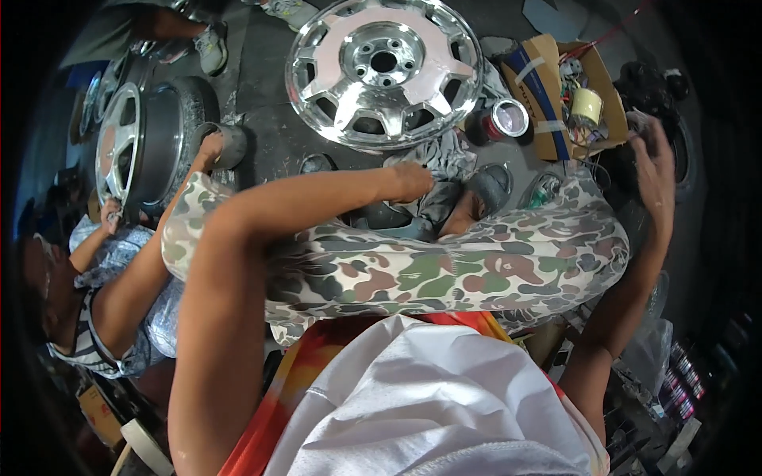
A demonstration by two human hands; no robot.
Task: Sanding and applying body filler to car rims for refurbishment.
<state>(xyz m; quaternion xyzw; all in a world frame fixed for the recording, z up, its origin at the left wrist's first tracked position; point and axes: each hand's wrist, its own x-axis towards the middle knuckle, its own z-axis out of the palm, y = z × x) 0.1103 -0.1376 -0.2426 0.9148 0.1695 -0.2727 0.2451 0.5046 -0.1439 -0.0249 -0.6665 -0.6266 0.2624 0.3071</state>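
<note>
My left hand [411, 182] is closed over a bunched grey rag [448, 159] in front of my knees, its fingertips partly hidden. Off to the right, my right hand [656, 166] is raised beside an open cardboard box [542, 103], fingers extended and slightly blurred. Something small and pale shows by those fingertips; I cannot tell whether they touch it. Beyond the rag lies a shiny alloy wheel rim [384, 119], with dull pinkish patches on its face. An open can [509, 119] with a pale inside stands between rim and box.
A yellowish roll [586, 107] and tangled small items fill the box. At left, another person handles a second wheel [119, 147], one hand at a grey cup [230, 145]. A shoe [210, 49] shows farther back. My camouflage-covered legs [444, 266] cross the middle, a sandal [490, 186] beyond them.
</note>
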